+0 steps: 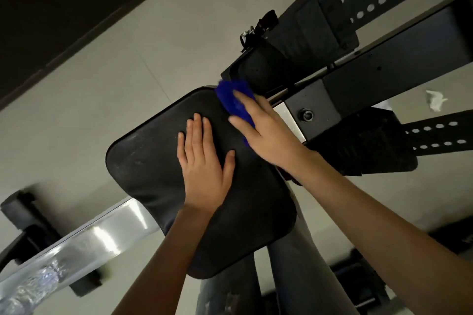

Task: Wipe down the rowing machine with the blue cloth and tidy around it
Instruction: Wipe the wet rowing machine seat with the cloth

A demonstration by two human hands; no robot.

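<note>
The person leans over the rowing machine's black seat [153, 174], which sits on the shiny metal rail [84, 245] running off to the lower left. The left hand [204, 161] lies flat on the middle of the seat, fingers straight and spread, holding nothing. It is probably steadying the seat, since a seat like this is likely to slide along its rail when pushed.

The right hand [263, 130] presses the blue cloth [235, 100] onto the far edge of the seat, close to the black footrest [307, 25]. Its fingers lie stretched over the cloth rather than curled round it. The cloth is bunched under the palm and looks soft and light, so it should fold into the seat's rounded rim easily. It could slip out from under a flat hand, and pinching a fold would give more control.

The seat looks firm and slightly textured, with pale dusty streaks towards its left side, which seem unwiped. A crumpled white scrap [435, 100] lies on the pale floor [128, 59] beyond the frame, likely part of the tidying.
</note>
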